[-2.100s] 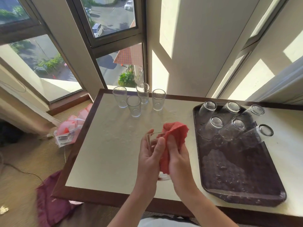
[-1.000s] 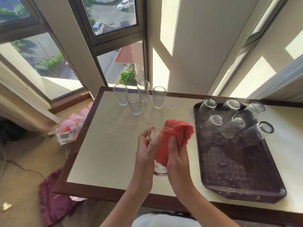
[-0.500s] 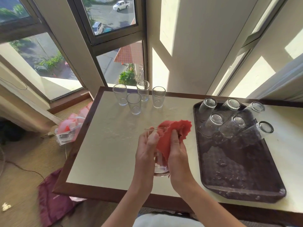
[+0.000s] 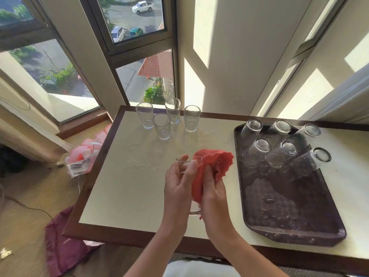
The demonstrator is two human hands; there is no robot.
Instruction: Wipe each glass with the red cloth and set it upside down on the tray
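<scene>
While the left hand [image 4: 179, 183] gripped the glass [image 4: 194, 209], it could slip.
The right hand [image 4: 213, 189], clutching the red cloth [image 4: 214, 159], pressed from three o'clock.

On the table [image 4: 123, 186] we find four upright glasses [image 4: 162, 126] grouped at the far left and the tray [image 4: 289, 212] along the right side. Six upturned glasses [image 4: 259, 148] stand in two rows on the tray's far half. Over the table's near middle, left of the tray, the held glass [image 4: 194, 208] sits between the left hand [image 4: 177, 186] and the right hand [image 4: 213, 192], with the cloth [image 4: 211, 162] on its right
</scene>
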